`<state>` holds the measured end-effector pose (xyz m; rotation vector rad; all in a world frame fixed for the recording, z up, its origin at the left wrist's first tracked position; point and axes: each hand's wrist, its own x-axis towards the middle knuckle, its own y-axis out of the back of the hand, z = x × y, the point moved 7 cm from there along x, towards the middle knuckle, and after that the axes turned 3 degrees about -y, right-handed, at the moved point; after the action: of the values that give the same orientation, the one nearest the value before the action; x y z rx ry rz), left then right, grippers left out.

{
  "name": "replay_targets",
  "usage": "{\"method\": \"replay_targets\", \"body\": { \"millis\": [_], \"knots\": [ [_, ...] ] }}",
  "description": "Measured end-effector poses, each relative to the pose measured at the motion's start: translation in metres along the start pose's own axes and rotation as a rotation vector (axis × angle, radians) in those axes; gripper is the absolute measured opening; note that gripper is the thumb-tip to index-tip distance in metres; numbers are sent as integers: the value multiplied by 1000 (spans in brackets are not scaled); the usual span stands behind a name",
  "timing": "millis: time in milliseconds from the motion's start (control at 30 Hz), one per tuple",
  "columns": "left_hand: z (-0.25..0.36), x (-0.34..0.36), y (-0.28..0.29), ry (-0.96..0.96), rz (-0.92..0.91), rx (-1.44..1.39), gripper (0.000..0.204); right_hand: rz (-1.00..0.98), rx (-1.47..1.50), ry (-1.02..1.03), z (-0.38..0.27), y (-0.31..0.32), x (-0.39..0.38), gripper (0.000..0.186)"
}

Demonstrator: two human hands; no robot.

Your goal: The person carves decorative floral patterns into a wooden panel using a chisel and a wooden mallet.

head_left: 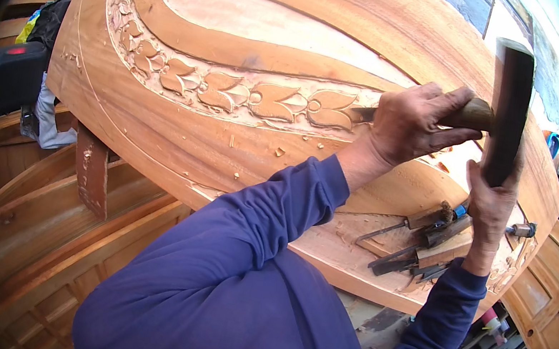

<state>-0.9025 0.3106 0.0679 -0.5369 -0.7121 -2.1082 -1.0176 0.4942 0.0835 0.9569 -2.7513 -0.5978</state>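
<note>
A broad wooden panel (254, 153) lies under both hands, with a carved band of tulip-like flowers (223, 91) curving across it. My left hand (406, 125) is closed around a chisel, its wooden handle (471, 115) sticking out to the right. The chisel's dark blade (363, 114) meets the carving at the rightmost finished-looking flower. On the right, my right hand (492, 203) grips a dark, blocky mallet (510, 111). The mallet's head is upright at the chisel handle's end; whether they touch I cannot tell. My right hand's grip is partly hidden by the head.
Several carving chisels (420, 250) lie in a pile on the panel's near right part, beside my right forearm. Small wood chips (280, 151) are scattered over the surface. A wooden support (90, 171) stands below the left edge. Carved door-like panels (555, 288) are at the right, and a black case (18, 72) is at the left.
</note>
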Motion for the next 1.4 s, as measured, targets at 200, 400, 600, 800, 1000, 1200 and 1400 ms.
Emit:
{"method": "replay_targets", "body": {
  "millis": [200, 400, 600, 800, 1000, 1200, 1400],
  "knots": [
    [-6, -2, 4, 9, 34, 16, 61, 171, -1, -94, -4, 30, 15, 82],
    [-4, -6, 16, -67, 148, -64, 62, 13, -36, -9, -17, 5, 5, 83],
    [-2, 2, 21, -29, 128, -5, 62, 186, -80, -112, -13, 35, 18, 76],
    [-4, -1, 28, -47, 179, -70, 64, 47, -95, 83, -28, 17, 18, 79],
    [-17, 1, 30, -33, 317, -128, 62, -123, -310, 92, -52, -13, 23, 81],
    [-19, 7, 40, 73, 384, -114, 60, -1, -147, -7, -66, -1, 50, 80],
    [-29, 10, 48, 148, 428, -146, 57, -88, -110, 139, -87, -21, 70, 83]
  ]
}}
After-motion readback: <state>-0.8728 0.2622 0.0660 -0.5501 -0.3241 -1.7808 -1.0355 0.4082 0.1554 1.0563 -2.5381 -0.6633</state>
